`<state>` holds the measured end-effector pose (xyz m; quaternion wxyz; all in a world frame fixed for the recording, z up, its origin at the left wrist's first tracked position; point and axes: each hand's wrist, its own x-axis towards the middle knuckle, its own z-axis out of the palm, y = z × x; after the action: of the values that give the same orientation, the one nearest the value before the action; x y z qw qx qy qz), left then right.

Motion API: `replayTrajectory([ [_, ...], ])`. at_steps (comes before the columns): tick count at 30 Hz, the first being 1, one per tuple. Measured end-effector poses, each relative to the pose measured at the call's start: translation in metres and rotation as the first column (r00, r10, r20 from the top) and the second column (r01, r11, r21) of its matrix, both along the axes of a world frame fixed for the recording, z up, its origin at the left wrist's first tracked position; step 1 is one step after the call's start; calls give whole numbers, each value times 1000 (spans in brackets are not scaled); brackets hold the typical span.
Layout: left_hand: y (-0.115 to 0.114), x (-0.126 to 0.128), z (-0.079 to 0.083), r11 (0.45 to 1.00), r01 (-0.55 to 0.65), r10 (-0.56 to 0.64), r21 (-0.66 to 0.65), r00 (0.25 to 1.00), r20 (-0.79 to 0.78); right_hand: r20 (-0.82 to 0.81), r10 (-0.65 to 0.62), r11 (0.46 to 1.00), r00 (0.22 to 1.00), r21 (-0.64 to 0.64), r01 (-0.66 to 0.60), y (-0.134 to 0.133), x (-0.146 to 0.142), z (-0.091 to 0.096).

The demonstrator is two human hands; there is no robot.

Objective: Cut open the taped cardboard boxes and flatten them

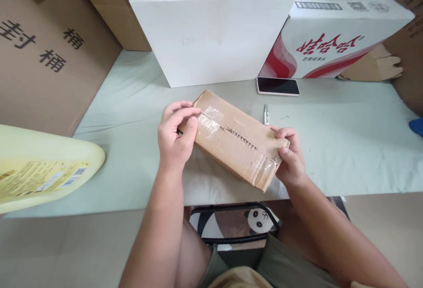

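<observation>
A small brown cardboard parcel (pixel 236 140) sealed with clear tape lies at an angle on the pale green surface (pixel 346 147). Its tape seam along the top is slit open. My left hand (pixel 175 136) grips the parcel's far left end, with the fingers curled over the taped edge. My right hand (pixel 289 155) holds the near right end, thumb on top. A small metal blade or cutter (pixel 265 114) lies on the surface just behind the parcel.
A phone (pixel 278 86) lies face up behind the parcel. A white box (pixel 211 36) and a red-and-white printed carton (pixel 330 41) stand at the back. Brown cartons (pixel 42 50) flank the left. A yellow container (pixel 39 169) lies at the left edge. A panda-print stool (pixel 238 222) is below.
</observation>
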<state>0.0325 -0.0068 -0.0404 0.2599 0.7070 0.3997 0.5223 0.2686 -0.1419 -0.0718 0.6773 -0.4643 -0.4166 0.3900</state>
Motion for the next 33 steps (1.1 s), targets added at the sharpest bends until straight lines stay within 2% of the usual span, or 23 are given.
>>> replayTrajectory([
  [4, 1, -3, 2, 999, 33, -33, -1, 999, -35, 16, -17, 1000, 1000, -12, 17, 1, 0, 1],
  [7, 4, -7, 0, 995, 104, -104, 1, 992, -69, 12, -12, 1000, 1000, -10, 12, 1, -1, 2],
  [11, 7, -11, -4, 987, 161, -161, -2, 985, -55, -4, -2, 1000, 1000, -13, 2, 1, -3, 4],
  [19, 5, -8, -6, 995, 94, -93, 44, 995, -28, 28, -24, 998, 999, -49, 25, 1, -2, 2],
  [22, 4, -7, -9, 995, 98, -99, 23, 995, 32, 41, -23, 999, 999, -42, 24, 1, -3, 1],
  [25, 5, -4, -13, 999, 51, -50, -6, 994, 97, 55, -39, 999, 998, -11, 40, 1, -4, -1],
  [30, 9, -1, -15, 996, -35, 22, 85, 987, 157, 96, -47, 999, 994, 25, 44, 0, -6, -3],
  [33, 10, -1, -16, 999, -33, 26, 40, 984, 179, 139, -40, 999, 989, 13, 39, -1, -5, -3],
])
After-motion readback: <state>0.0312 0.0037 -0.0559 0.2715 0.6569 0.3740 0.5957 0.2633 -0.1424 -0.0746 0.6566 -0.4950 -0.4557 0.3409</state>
